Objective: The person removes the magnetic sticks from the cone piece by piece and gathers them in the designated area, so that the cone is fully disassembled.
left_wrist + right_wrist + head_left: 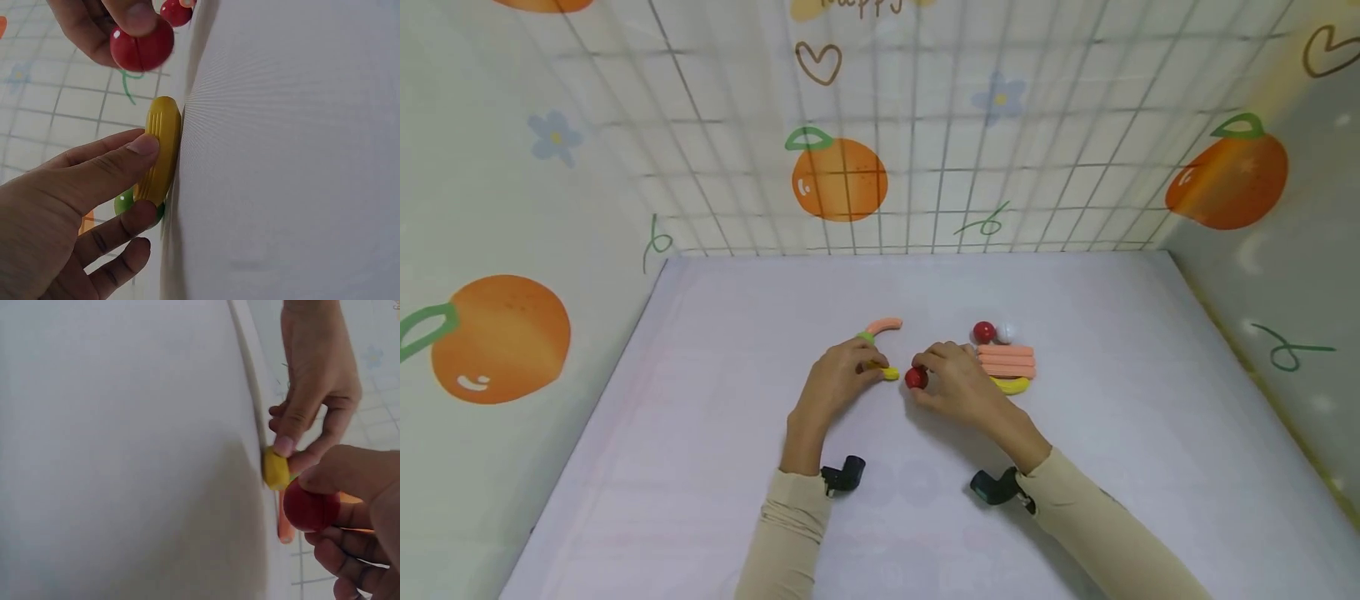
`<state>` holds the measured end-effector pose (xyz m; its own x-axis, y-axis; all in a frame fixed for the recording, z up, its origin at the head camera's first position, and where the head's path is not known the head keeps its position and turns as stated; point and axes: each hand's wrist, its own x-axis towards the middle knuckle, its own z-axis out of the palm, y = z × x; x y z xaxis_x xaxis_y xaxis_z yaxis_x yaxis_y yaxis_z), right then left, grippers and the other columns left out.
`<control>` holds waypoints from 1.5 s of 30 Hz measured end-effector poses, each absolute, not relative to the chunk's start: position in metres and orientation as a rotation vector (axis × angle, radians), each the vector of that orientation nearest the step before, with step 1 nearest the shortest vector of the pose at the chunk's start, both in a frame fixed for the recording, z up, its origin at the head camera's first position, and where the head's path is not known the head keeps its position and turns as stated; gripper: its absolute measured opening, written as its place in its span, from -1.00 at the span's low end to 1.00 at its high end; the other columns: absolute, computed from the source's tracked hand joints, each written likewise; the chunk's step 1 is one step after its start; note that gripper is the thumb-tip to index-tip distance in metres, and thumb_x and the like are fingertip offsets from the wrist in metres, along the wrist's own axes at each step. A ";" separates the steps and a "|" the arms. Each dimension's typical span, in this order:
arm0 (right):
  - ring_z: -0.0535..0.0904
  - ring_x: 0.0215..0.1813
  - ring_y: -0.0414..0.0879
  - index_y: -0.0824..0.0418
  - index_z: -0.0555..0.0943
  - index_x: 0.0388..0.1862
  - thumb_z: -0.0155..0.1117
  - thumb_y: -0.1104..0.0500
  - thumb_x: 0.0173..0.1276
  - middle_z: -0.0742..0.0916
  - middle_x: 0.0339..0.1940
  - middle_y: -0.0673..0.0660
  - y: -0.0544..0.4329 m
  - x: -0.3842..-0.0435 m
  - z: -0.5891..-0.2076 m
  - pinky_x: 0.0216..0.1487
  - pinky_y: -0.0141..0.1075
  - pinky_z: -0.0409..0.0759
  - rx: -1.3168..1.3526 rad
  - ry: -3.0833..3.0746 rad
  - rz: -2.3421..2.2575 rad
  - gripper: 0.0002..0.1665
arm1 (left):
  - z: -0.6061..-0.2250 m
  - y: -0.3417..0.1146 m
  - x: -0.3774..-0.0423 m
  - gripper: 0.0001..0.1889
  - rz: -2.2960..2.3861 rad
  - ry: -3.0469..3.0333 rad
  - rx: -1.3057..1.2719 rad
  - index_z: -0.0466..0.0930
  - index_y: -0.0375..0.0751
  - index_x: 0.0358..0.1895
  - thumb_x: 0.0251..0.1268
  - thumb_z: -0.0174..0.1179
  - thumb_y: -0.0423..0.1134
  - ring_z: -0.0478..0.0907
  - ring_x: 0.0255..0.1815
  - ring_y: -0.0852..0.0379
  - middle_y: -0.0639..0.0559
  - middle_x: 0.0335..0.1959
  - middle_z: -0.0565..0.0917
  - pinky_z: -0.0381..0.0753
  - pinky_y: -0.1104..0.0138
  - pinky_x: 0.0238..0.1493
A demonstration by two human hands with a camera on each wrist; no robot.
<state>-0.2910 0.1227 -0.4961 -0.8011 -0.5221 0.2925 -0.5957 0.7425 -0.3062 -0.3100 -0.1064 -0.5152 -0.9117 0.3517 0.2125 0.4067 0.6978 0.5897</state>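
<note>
Thumb and fingers of my left hand (838,377) pinch a ridged yellow toy piece (164,122), held close to the table surface. Green (124,202) shows behind its lower end in the left wrist view. My right hand (958,385) holds a shiny red ball (310,507) with a seam between thumb and fingers, a short way right of the yellow piece. Just beyond the left hand lies a curved pink stick (886,323), with a green bit (866,337) at its near end.
Right of the right hand, several pink sticks (1007,362) lie side by side. A second red ball (984,332) and a white ball (1008,332) sit behind them, a yellow banana-shaped piece (1011,386) in front. A printed curtain (917,192) with grid lines stands behind the pale table (730,333).
</note>
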 end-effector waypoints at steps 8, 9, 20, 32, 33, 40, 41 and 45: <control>0.56 -0.10 -0.04 0.20 0.70 -0.10 0.52 0.13 0.13 0.70 -0.15 0.05 0.145 -0.290 -0.480 -0.01 -0.09 0.44 0.856 -2.700 0.688 -0.65 | -0.515 -0.109 -0.310 -0.88 -1.068 -2.818 -0.629 0.81 0.04 -0.19 0.22 0.44 -0.20 0.56 -0.12 0.17 0.29 -0.13 0.64 0.55 0.19 -0.06; 0.56 -0.12 -0.04 0.19 0.70 -0.11 0.52 0.13 0.13 0.70 -0.16 0.05 0.148 -0.291 -0.479 -0.02 -0.09 0.43 0.851 -2.692 0.699 -0.66 | -0.516 -0.109 -0.310 -0.88 -1.075 -2.817 -0.629 0.81 0.04 -0.19 0.22 0.44 -0.20 0.56 -0.11 0.17 0.29 -0.13 0.64 0.55 0.19 -0.06; 0.58 -0.09 0.05 0.22 0.70 -0.10 0.56 0.20 0.13 0.73 -0.15 0.10 0.192 -0.301 -0.470 -0.11 -0.07 0.30 0.769 -2.657 0.787 -0.65 | -0.513 -0.110 -0.309 -0.88 -1.139 -2.798 -0.634 0.80 0.02 -0.18 0.24 0.42 -0.21 0.57 -0.10 0.16 0.28 -0.12 0.64 0.53 0.20 -0.04; 0.55 -0.01 0.09 0.26 0.69 -0.04 0.55 0.23 0.17 0.70 -0.10 0.15 0.223 -0.304 -0.464 0.00 0.01 0.28 0.661 -2.682 0.829 -0.62 | -0.513 -0.109 -0.309 -0.88 -1.163 -2.798 -0.603 0.80 0.04 -0.19 0.22 0.43 -0.19 0.54 -0.08 0.22 0.32 -0.11 0.63 0.52 0.21 0.01; 0.54 -0.03 0.08 0.26 0.68 -0.04 0.55 0.23 0.18 0.70 -0.10 0.15 0.226 -0.303 -0.465 -0.01 0.00 0.27 0.653 -2.682 0.828 -0.63 | -0.514 -0.109 -0.308 -0.88 -1.173 -2.806 -0.598 0.80 0.04 -0.19 0.22 0.43 -0.18 0.54 -0.10 0.23 0.32 -0.11 0.63 0.52 0.22 0.00; 0.54 -0.11 0.13 0.32 0.66 0.01 0.56 0.26 0.16 0.69 -0.11 0.20 0.246 -0.304 -0.470 -0.07 -0.03 0.24 0.592 -2.687 0.807 -0.56 | -0.517 -0.107 -0.304 -0.88 -1.209 -2.812 -0.629 0.80 0.02 -0.18 0.24 0.42 -0.20 0.55 -0.08 0.18 0.29 -0.10 0.64 0.51 0.19 0.01; 0.54 -0.11 0.13 0.32 0.66 0.01 0.56 0.27 0.15 0.69 -0.11 0.21 0.248 -0.306 -0.470 -0.06 -0.01 0.25 0.585 -2.684 0.799 -0.56 | -0.516 -0.106 -0.303 -0.88 -1.213 -2.815 -0.613 0.80 0.03 -0.17 0.24 0.42 -0.19 0.55 -0.08 0.18 0.30 -0.10 0.64 0.51 0.19 0.01; 0.54 -0.10 0.13 0.33 0.66 0.01 0.55 0.27 0.16 0.69 -0.12 0.23 0.254 -0.312 -0.470 -0.04 0.08 0.28 0.554 -2.679 0.778 -0.57 | -0.514 -0.107 -0.305 -0.88 -1.207 -2.822 -0.570 0.80 0.05 -0.16 0.24 0.42 -0.17 0.55 -0.09 0.20 0.33 -0.10 0.63 0.51 0.20 0.02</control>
